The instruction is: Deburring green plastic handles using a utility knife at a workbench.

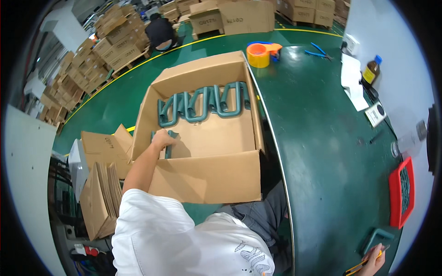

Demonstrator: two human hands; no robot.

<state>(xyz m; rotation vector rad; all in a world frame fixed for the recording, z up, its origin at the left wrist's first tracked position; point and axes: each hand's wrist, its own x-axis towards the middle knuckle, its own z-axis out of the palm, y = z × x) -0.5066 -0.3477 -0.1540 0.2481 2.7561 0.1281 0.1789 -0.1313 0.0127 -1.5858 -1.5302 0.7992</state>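
Reaching into the open cardboard box [207,177], my left hand [162,139] is closed around a green U-shaped handle [169,151] near the box's left wall. Several more green handles [198,105] stand in a row along the far side of the box, on its brown cardboard bottom. At the lower right, my right hand [374,264] is closed around a slim yellow-and-black tool, which looks like a utility knife [355,268]. Just beyond that hand, another green handle [376,239] lies on the green tabletop [322,184].
A red bin [402,193] of small green parts sits at the table's right edge. Farther off lie an orange tape dispenser [258,55], blue-handled pliers [317,51] and a brown bottle [371,71]. Flattened cartons [99,198] lean left of the box. A person [160,33] crouches by stacked cartons.
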